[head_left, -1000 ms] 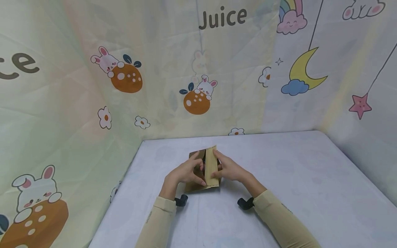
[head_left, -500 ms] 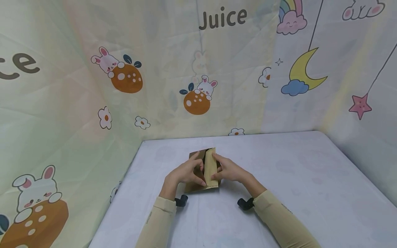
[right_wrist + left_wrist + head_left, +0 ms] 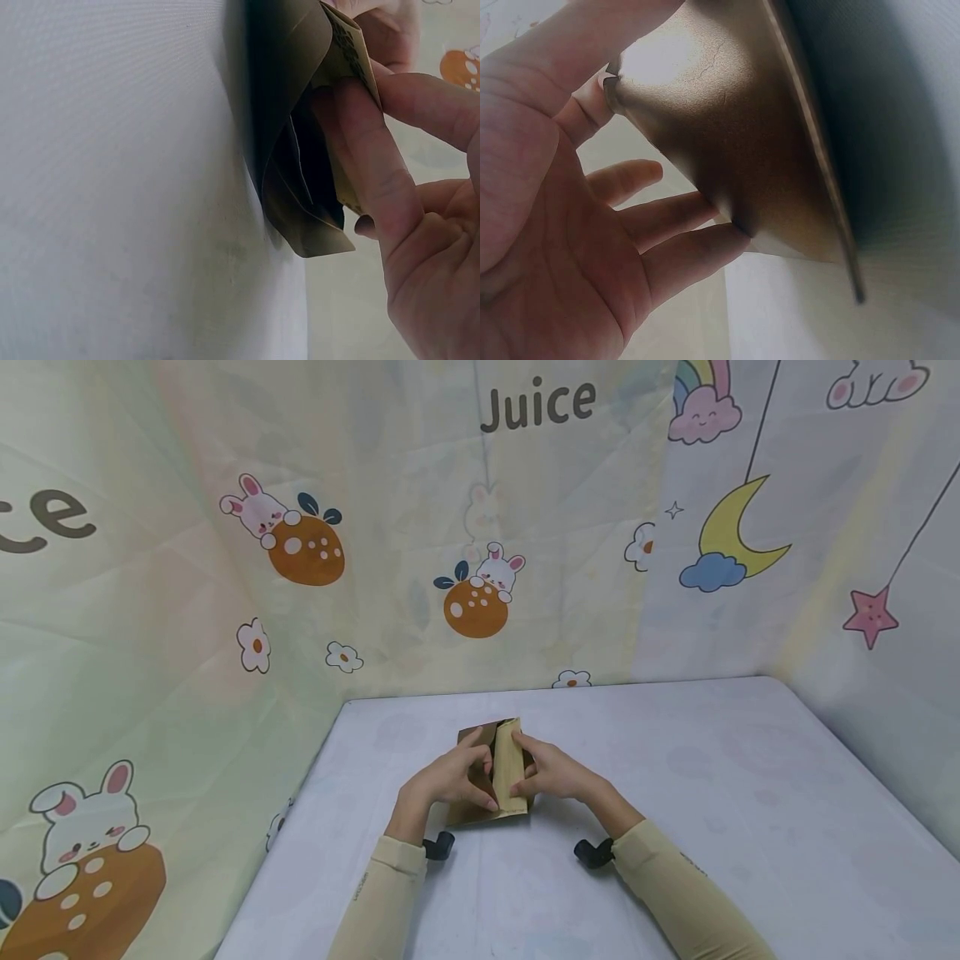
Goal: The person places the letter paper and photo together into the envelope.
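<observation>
A brown kraft paper bag (image 3: 509, 768) is at the middle of the table, its lighter strip along the right folded up lengthwise. From the left, my left hand (image 3: 446, 774) holds it with thumb and fingers spread along the fold. My right hand (image 3: 558, 770) pinches the lighter strip between thumb and fingers. In the left wrist view the bag (image 3: 735, 127) has a smooth, shiny brown face, and fingertips touch its edge. The right wrist view shows a gaping end of the bag (image 3: 289, 67) with dark layers inside; some right fingers reach under the strip. Print there is unreadable.
The white table (image 3: 675, 793) spreads around the hands, its far edge meeting a printed cloth backdrop (image 3: 405, 527). Another cloth wall (image 3: 150, 652) stands along the left side. Black wrist mounts (image 3: 594, 853) stick out inward from the sleeves.
The lighter strip of the bag has tilted slightly and its top end has dropped a little. My right fingers have shifted slightly with it; my left hand has stayed in place.
</observation>
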Tool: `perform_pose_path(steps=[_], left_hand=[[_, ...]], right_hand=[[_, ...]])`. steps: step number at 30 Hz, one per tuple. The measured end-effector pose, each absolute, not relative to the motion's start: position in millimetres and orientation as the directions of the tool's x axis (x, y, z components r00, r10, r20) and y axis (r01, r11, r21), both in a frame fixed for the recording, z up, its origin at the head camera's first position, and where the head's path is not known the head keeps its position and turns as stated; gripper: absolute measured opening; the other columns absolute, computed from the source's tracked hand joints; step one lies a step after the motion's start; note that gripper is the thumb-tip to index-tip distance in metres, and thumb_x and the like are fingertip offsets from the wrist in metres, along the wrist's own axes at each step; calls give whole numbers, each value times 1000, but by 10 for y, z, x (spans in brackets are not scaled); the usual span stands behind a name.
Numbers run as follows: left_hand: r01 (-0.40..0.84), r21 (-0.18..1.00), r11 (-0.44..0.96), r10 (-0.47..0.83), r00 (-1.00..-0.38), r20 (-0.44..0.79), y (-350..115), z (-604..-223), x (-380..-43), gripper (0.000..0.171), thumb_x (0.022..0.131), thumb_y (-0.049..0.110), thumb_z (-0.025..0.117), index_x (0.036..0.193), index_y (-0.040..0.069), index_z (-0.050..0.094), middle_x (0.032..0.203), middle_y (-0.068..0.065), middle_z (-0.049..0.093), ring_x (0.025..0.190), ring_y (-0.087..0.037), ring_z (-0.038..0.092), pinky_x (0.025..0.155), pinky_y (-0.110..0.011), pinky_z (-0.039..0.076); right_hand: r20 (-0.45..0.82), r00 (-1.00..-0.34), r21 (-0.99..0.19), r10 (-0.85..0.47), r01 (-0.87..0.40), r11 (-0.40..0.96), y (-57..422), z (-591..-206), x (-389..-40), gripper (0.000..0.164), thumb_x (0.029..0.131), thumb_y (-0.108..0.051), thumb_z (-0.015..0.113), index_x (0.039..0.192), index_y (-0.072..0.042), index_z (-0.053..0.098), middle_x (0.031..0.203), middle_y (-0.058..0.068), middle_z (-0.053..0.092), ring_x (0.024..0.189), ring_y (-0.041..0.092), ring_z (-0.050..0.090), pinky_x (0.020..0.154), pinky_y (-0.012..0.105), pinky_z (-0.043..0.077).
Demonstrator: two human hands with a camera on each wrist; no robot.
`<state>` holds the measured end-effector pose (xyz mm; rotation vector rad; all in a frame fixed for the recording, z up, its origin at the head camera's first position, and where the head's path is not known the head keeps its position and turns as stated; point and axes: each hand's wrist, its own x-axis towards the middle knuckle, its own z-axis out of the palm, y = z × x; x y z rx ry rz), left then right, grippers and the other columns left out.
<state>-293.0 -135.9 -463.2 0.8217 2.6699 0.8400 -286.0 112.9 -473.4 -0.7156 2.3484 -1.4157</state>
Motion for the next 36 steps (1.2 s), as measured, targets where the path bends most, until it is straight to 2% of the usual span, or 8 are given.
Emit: perform_pose_path(steps=[11, 24, 36], left_hand=[[443, 567, 695, 565, -824, -48, -1370, -4629, -2957, 51, 69, 42, 98, 93, 27, 55, 175, -15, 13, 151, -42, 38, 107, -51, 48], [437, 579, 688, 564, -825, -47, -1368, -4647, -2963, 50, 69, 41, 98, 93, 27, 56, 175, -15, 12, 152, -43, 37, 108, -52, 47], [435, 583, 686, 566, -823, -52, -1363, -4665, -2958, 50, 69, 40, 97, 94, 26, 56, 175, -15, 13, 152, -43, 36, 109, -52, 47]], right_hand=[[-18, -813, -882, -582, -262, 393, 1136, -4727, -2874, 111, 83, -8, 87, 163, 5, 12, 137, 22, 58, 92, 14, 71, 75, 28, 58], [-24, -808, -892, -588, -248, 378, 1144, -4742, -2885, 111, 84, -8, 86, 164, 3, 10, 141, 24, 55, 94, 15, 73, 76, 28, 59], [-26, -811, -888, -584, -250, 386, 1135, -4746, -2868, 111, 82, -5, 87, 164, 3, 11, 133, 20, 60, 91, 15, 73, 75, 29, 58]])
